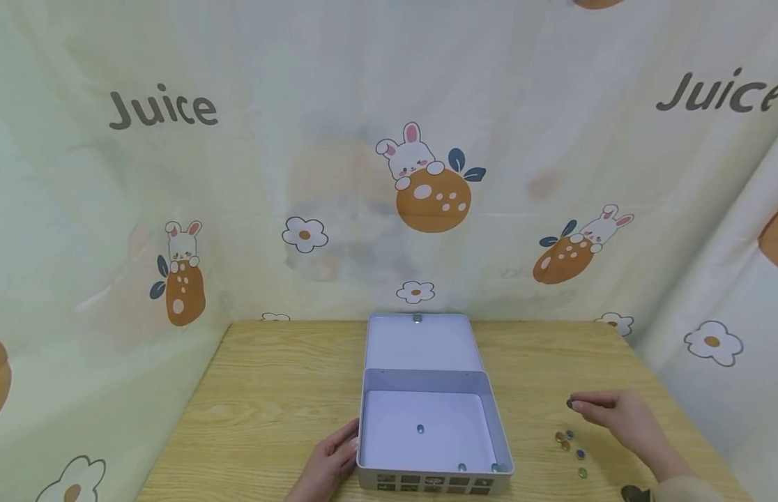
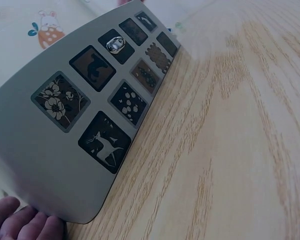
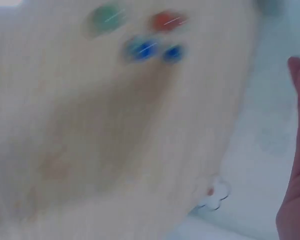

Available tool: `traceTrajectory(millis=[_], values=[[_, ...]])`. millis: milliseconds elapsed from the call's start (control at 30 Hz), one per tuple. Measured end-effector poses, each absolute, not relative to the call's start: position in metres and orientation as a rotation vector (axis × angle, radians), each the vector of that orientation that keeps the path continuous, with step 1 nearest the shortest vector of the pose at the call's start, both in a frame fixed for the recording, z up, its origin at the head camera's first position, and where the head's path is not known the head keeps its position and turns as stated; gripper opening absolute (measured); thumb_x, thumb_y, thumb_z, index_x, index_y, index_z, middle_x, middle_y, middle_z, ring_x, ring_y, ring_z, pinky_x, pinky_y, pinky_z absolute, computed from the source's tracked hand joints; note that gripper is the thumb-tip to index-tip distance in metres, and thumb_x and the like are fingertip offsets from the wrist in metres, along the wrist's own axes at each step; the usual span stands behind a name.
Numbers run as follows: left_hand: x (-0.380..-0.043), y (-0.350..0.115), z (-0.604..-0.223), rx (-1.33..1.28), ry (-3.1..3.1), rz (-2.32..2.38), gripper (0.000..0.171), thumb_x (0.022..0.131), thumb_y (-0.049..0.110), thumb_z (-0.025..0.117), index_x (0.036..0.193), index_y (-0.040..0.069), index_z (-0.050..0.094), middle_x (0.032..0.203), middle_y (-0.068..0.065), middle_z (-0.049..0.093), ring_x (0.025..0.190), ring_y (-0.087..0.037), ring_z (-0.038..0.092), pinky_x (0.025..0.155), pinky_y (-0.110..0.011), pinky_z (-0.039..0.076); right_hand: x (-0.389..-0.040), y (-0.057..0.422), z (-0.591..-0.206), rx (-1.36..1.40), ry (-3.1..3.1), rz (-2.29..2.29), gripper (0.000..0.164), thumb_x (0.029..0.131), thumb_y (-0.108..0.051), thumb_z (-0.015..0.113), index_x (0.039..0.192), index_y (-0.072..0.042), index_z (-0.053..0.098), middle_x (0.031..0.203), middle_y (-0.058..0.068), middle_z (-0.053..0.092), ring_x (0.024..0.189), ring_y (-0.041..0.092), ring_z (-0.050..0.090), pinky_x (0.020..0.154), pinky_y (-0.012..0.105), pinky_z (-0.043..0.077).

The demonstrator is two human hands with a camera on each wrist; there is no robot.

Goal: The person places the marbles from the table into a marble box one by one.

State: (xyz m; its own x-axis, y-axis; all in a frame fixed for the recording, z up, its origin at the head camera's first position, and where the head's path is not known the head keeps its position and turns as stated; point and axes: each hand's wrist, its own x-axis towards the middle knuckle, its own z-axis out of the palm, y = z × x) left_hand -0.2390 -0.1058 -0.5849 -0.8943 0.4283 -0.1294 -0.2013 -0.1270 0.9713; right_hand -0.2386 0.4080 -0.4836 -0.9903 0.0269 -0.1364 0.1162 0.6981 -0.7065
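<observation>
box (image 1: 426, 381): on the desk (image 1: 270, 376) at 6 o'clock in the head view, lid (image 1: 420, 345) folded back towards 12, presumably so its floor can be reached from above.
beads inside (image 1: 420, 429): 3, with 1 near the middle and 2 by the near wall around 5 o'clock; loose and smooth, they would likely roll if the box tipped.
left hand (image 1: 329, 464): relaxed fingers against the box's outer wall at 8 o'clock, probably to keep it from sliding.
right hand (image 1: 627, 418): thumb and fingertips narrowed on 1 dark bead (image 1: 569, 404), above the desk at 3 o'clock from the box; so small a piece seems to call for a pinch.
loose beads (image 1: 580, 454): 5 on the desk at 8 o'clock from the right hand, 2 amber, 2 blue and 1 green, perhaps grouped for a short reach.
picture tiles (image 2: 94, 67): along the box's front, facing the person, around a metal catch (image 2: 115, 45).
</observation>
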Motion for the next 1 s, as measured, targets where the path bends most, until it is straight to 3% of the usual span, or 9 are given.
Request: traceTrajectory(millis=[100,200,300,400,500,600,700,800,1000], values=[[-0.239,-0.107,-0.585,0.265,1.738,2.078,0.068,0.109,0.025,0.049,0.156,-0.014,0.019,0.164,-0.034,0.018,0.151,-0.046,0.026,0.12,-0.04,0.042,-0.242,0.398,-0.47,0.111,2.606,-1.508,0.043,0.101,-0.029,0.066,0.132,0.001,0.067,0.117,-0.002,0.078,0.097,-0.004,0.07,0.088,0.027,0.063],[-0.238,-0.108,-0.586,0.278,1.733,2.089,0.068,0.109,0.024,0.049,0.155,-0.015,0.018,0.163,-0.035,0.018,0.15,-0.046,0.027,0.119,-0.039,0.043,-0.246,0.386,-0.457,0.037,2.427,-1.794,0.036,0.102,-0.02,0.065,0.13,0.002,0.068,0.112,-0.01,0.078,0.101,-0.003,0.071,0.088,0.018,0.061],[-0.238,-0.108,-0.587,0.276,1.727,2.095,0.069,0.109,0.023,0.049,0.155,-0.016,0.018,0.163,-0.035,0.018,0.15,-0.046,0.028,0.119,-0.037,0.044,-0.249,0.372,-0.446,-0.036,2.346,-1.904,0.034,0.101,-0.016,0.064,0.129,0.005,0.068,0.11,-0.012,0.078,0.103,-0.001,0.072,0.089,0.017,0.061],[-0.238,-0.107,-0.588,0.258,1.715,2.103,0.07,0.108,0.024,0.051,0.155,-0.016,0.019,0.163,-0.035,0.019,0.15,-0.046,0.027,0.119,-0.038,0.043,-0.252,0.355,-0.434,-0.062,2.437,-1.779,0.039,0.101,-0.022,0.065,0.131,0.004,0.067,0.114,-0.009,0.077,0.104,-0.001,0.071,0.093,0.021,0.061],[-0.24,-0.107,-0.588,0.235,1.715,2.105,0.071,0.107,0.026,0.052,0.155,-0.015,0.02,0.163,-0.034,0.019,0.151,-0.046,0.026,0.119,-0.039,0.044,-0.259,0.334,-0.425,-0.105,2.588,-1.525,0.042,0.099,-0.031,0.068,0.129,-0.002,0.07,0.12,-0.002,0.076,0.106,0.003,0.071,0.098,0.034,0.061],[-0.241,-0.107,-0.588,0.219,1.721,2.108,0.071,0.107,0.026,0.053,0.155,-0.015,0.02,0.163,-0.034,0.02,0.151,-0.046,0.026,0.119,-0.039,0.044,-0.271,0.306,-0.422,-0.221,2.683,-1.324,0.036,0.096,-0.031,0.072,0.122,-0.006,0.075,0.117,0.007,0.077,0.103,0.012,0.072,0.092,0.041,0.063],[-0.24,-0.107,-0.587,0.226,1.728,2.115,0.069,0.108,0.023,0.052,0.155,-0.016,0.02,0.162,-0.035,0.02,0.15,-0.046,0.028,0.118,-0.04,0.044,-0.284,0.277,-0.426,-0.374,2.706,-1.224,0.025,0.093,-0.021,0.075,0.112,-0.006,0.079,0.109,0.011,0.078,0.096,0.018,0.072,0.079,0.032,0.064],[-0.239,-0.107,-0.586,0.256,1.726,2.122,0.067,0.108,0.02,0.05,0.154,-0.017,0.019,0.161,-0.037,0.02,0.149,-0.046,0.031,0.119,-0.041,0.044,-0.296,0.249,-0.434,-0.466,2.731,-1.099,0.016,0.09,-0.015,0.077,0.104,-0.008,0.082,0.103,0.007,0.079,0.091,0.014,0.07,0.072,0.025,0.061],[-0.238,-0.105,-0.586,0.28,1.736,2.132,0.066,0.108,0.018,0.049,0.153,-0.019,0.018,0.16,-0.038,0.021,0.147,-0.046,0.033,0.118,-0.042,0.044,-0.312,0.199,-0.454,-0.509,2.746,-0.824,0.007,0.085,-0.006,0.081,0.091,-0.009,0.083,0.087,-0.001,0.077,0.08,0.011,0.066,0.073,0.033,0.062]])
